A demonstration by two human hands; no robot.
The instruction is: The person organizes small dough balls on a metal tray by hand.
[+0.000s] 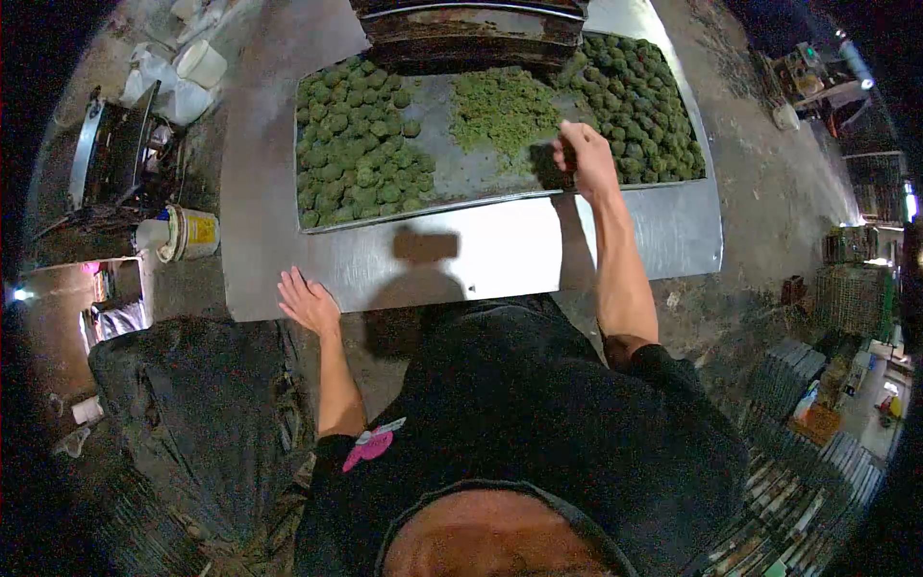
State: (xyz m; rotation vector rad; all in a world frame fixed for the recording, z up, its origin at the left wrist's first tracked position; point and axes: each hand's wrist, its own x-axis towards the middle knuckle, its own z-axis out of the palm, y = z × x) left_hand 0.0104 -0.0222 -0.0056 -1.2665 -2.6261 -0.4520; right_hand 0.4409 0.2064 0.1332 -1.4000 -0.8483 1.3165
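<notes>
My left hand [310,302] lies flat with its fingers spread on the front left edge of the metal table [356,279]. Over the tray's front part, my right hand [583,159] is raised with its fingers curled together; what they hold, if anything, is too small to make out. Green round balls [346,144] fill the left side of the shallow tray [461,203], and more green balls [644,106] are heaped on its right side. Between them, close to my right hand, loose green crumbly material [500,111] is spread over the tray floor.
A dark machine part [471,37] stands over the back of the tray. Left of the table are a bucket with a yellow label [197,234] and a white bucket [201,63]. A dark cloth-covered heap [207,413] sits at the lower left; stacked trays [784,375] stand at the right.
</notes>
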